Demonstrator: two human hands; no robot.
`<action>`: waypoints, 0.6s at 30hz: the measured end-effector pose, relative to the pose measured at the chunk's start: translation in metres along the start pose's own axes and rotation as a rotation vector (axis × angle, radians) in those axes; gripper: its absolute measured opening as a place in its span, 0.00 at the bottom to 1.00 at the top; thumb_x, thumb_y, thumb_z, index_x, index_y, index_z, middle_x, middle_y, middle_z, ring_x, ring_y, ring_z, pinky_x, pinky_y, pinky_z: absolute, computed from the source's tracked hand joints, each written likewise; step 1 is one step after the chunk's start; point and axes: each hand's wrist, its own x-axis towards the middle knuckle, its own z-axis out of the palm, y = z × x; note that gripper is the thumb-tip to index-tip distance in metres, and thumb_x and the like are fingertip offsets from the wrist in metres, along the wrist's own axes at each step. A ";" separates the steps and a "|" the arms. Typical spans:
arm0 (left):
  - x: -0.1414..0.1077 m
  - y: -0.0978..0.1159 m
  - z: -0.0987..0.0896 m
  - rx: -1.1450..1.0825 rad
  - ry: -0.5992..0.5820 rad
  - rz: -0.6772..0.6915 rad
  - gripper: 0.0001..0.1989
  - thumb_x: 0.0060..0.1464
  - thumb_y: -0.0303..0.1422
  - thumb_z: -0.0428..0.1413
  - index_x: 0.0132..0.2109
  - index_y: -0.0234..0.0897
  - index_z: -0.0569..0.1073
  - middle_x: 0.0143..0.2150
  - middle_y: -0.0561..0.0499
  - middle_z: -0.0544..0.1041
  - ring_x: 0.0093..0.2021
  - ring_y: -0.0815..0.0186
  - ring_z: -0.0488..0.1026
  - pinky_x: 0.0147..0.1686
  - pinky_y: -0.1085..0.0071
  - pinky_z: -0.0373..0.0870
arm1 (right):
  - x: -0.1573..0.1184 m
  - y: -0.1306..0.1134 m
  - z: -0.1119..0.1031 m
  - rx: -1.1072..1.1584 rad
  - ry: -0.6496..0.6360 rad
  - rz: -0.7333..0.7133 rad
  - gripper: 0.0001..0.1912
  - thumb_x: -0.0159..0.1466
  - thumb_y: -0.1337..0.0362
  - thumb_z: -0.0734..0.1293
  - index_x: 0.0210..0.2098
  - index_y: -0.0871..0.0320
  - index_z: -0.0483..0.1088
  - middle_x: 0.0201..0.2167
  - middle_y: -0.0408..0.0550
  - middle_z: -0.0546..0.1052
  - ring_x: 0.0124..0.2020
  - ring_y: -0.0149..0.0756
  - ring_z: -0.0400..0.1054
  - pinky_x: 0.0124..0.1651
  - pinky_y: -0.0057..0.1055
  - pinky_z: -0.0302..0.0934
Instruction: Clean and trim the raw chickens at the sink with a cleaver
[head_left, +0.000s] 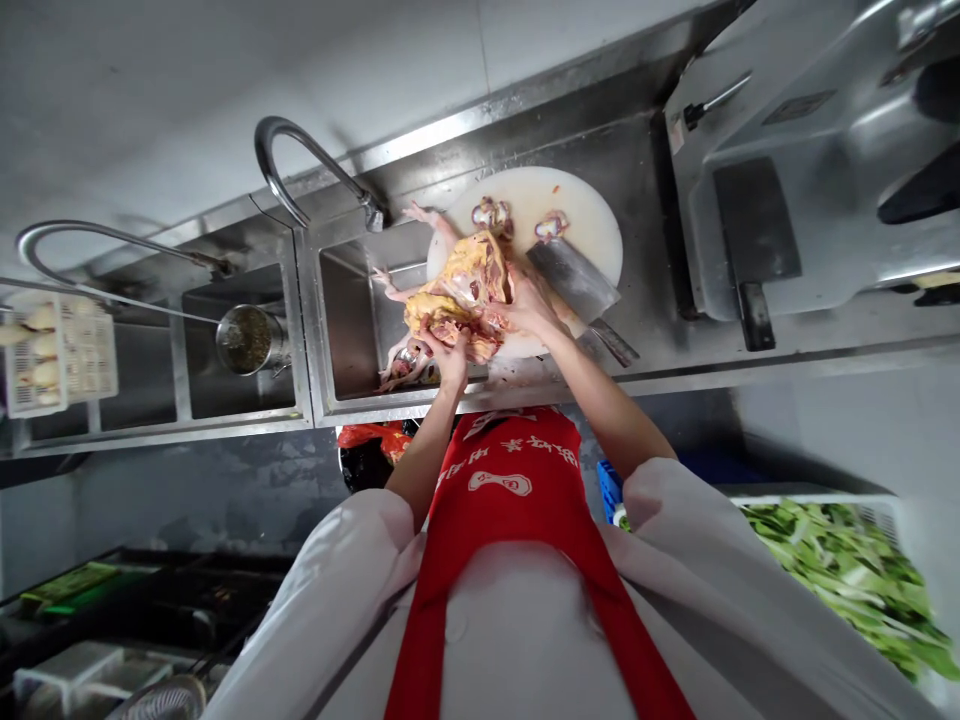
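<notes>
Left hand (450,362) and right hand (531,303) hold poultry (466,275) overhanging the board's edge (611,225)

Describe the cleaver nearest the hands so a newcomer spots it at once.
On the steel counter, find the round white board. The cleaver lies across its right side, next to the right hand, handle jutting past the rim. Unlike the second cleaver farther right, it rests on the board.

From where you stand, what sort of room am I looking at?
Most likely a commercial kitchen's preparation area: both hands, the left and the right, are on a yellow-skinned raw bird at a stainless-steel sink, with a broad-bladed metal cleaver on a round white cutting board.
</notes>
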 end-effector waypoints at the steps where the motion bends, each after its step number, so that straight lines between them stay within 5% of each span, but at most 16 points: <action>1: 0.000 0.000 -0.001 0.003 -0.008 -0.018 0.45 0.58 0.48 0.61 0.73 0.42 0.48 0.70 0.37 0.67 0.66 0.61 0.72 0.65 0.64 0.69 | -0.003 -0.010 -0.001 -0.050 0.048 0.015 0.36 0.63 0.58 0.72 0.67 0.65 0.65 0.61 0.66 0.74 0.63 0.60 0.65 0.68 0.56 0.58; 4: 0.002 0.000 -0.003 -0.014 -0.020 -0.066 0.39 0.59 0.52 0.61 0.69 0.43 0.56 0.68 0.39 0.70 0.66 0.61 0.73 0.64 0.64 0.71 | -0.016 -0.042 -0.001 -0.140 0.196 -0.019 0.29 0.67 0.61 0.67 0.66 0.66 0.67 0.65 0.66 0.69 0.67 0.60 0.61 0.71 0.55 0.53; 6: 0.006 0.000 -0.003 -0.058 -0.007 -0.118 0.31 0.63 0.52 0.57 0.65 0.43 0.61 0.66 0.40 0.72 0.65 0.62 0.74 0.63 0.64 0.72 | -0.024 -0.062 0.003 -0.143 0.182 -0.110 0.25 0.70 0.67 0.60 0.65 0.65 0.68 0.66 0.63 0.70 0.67 0.54 0.62 0.71 0.49 0.55; 11: 0.020 -0.001 0.003 -0.265 0.111 -0.262 0.15 0.66 0.42 0.53 0.53 0.39 0.64 0.60 0.41 0.76 0.59 0.65 0.78 0.60 0.66 0.74 | -0.030 -0.080 0.028 -0.074 -0.180 -0.095 0.24 0.73 0.69 0.54 0.62 0.65 0.73 0.55 0.61 0.80 0.57 0.46 0.74 0.62 0.36 0.64; 14: 0.024 -0.004 0.003 -0.298 0.130 -0.288 0.10 0.63 0.37 0.54 0.48 0.40 0.64 0.53 0.45 0.79 0.54 0.66 0.79 0.57 0.68 0.75 | -0.022 -0.076 0.037 -0.063 -0.282 -0.030 0.23 0.73 0.70 0.56 0.60 0.62 0.75 0.58 0.57 0.80 0.58 0.43 0.74 0.60 0.32 0.65; 18: 0.020 -0.011 0.000 -0.275 0.152 -0.289 0.07 0.64 0.37 0.52 0.46 0.41 0.64 0.48 0.50 0.78 0.51 0.69 0.79 0.54 0.70 0.75 | -0.010 -0.074 0.034 -0.149 -0.409 0.009 0.17 0.71 0.68 0.60 0.47 0.62 0.81 0.46 0.54 0.84 0.46 0.41 0.78 0.47 0.28 0.67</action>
